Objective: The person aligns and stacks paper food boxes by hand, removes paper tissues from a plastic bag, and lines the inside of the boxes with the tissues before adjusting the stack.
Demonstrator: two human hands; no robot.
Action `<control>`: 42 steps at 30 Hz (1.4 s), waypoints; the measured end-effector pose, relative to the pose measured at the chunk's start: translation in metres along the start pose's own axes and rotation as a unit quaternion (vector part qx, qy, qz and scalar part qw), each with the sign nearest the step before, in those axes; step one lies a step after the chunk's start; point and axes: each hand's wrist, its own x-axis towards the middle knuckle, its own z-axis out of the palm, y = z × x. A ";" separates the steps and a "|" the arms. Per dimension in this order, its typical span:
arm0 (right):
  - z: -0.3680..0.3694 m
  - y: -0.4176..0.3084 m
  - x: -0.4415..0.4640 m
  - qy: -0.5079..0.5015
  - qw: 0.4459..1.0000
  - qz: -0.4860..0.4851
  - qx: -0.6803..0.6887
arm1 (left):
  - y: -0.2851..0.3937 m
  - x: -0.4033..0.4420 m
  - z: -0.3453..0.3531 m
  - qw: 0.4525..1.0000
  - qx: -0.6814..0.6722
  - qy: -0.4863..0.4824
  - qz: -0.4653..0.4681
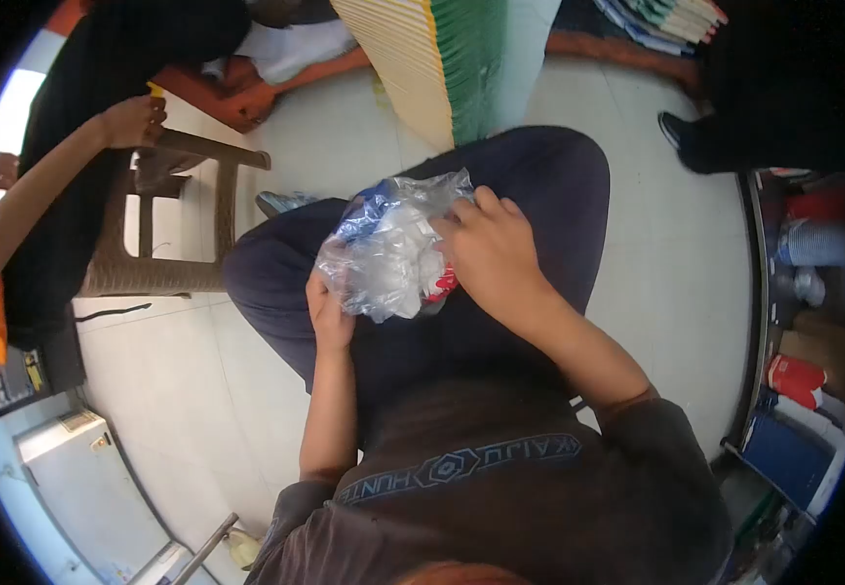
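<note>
A crumpled clear plastic bag (388, 258) with white, blue and red parts showing rests over my lap. My left hand (328, 304) holds its lower left side, with most of the fingers hidden beneath it. On the right side, my right hand (491, 244) has its fingers curled on the bag's edge, beside the red part. What lies inside the bag is too blurred by the plastic to make out.
At the left, another person's arm (52, 185) is beside a brown chair (154, 283). Tall stacked sheets (422, 58) stand ahead. Another person's shoe (671, 130) is at the upper right. Shelves hold blue cups (812, 244) and a red packet (796, 380).
</note>
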 end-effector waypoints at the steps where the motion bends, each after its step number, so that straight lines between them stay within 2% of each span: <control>1: 0.003 0.001 -0.001 -0.024 0.999 0.022 0.002 | 0.001 0.001 0.002 1.000 -0.006 -0.008 0.002; 5: 0.018 0.013 -0.001 -0.080 0.991 0.093 0.048 | 0.005 0.002 0.012 0.999 0.036 -0.013 0.009; 8: 0.029 0.024 -0.007 -0.070 0.979 0.124 0.144 | -0.002 -0.001 0.006 0.998 0.050 -0.022 0.018; 11: 0.019 0.033 0.002 -0.071 0.963 0.138 0.219 | -0.013 0.003 0.002 0.999 0.023 0.002 0.024; 12: 0.006 0.035 0.007 -0.108 0.953 0.149 0.240 | -0.014 0.004 0.000 0.999 0.025 0.000 0.021; 18: 0.005 0.057 0.007 -0.202 0.843 0.247 0.434 | -0.023 0.006 -0.014 0.999 0.005 0.022 -0.043; 20: 0.006 0.070 0.001 -0.215 0.806 0.255 0.489 | -0.025 0.004 -0.017 0.997 -0.002 0.049 -0.064; 23: -0.005 0.083 0.002 -0.184 0.775 0.221 0.563 | -0.020 0.004 -0.017 0.997 0.032 0.040 -0.058; 26: -0.019 0.087 0.003 -0.143 0.763 0.168 0.608 | -0.004 0.015 -0.007 1.000 -0.007 -0.004 -0.023; 29: -0.040 0.082 0.010 -0.124 0.769 0.150 0.609 | 0.027 0.046 0.024 0.996 0.019 -0.020 0.091; 30: -0.044 0.080 0.011 -0.117 0.769 0.155 0.609 | 0.037 0.047 0.018 0.995 0.055 0.026 0.085; 31: -0.040 0.080 0.005 -0.102 0.764 0.171 0.614 | 0.051 0.050 0.023 0.982 0.114 0.077 0.128; 33: -0.045 0.076 0.005 -0.066 0.746 0.203 0.631 | 0.082 0.045 0.024 0.952 0.210 0.108 0.194; 35: -0.054 0.070 0.010 -0.038 0.724 0.234 0.648 | 0.122 0.042 0.056 0.933 0.245 -0.037 0.262; 37: -0.056 0.066 0.013 -0.016 0.706 0.262 0.657 | 0.157 0.052 0.101 0.893 0.353 -0.159 0.231; 40: -0.062 0.051 0.028 0.028 0.669 0.273 0.691 | 0.163 0.059 0.152 0.907 0.344 -0.165 0.178; 42: -0.084 0.043 0.039 0.044 0.682 0.271 0.678 | 0.149 0.064 0.156 0.927 0.304 -0.142 0.171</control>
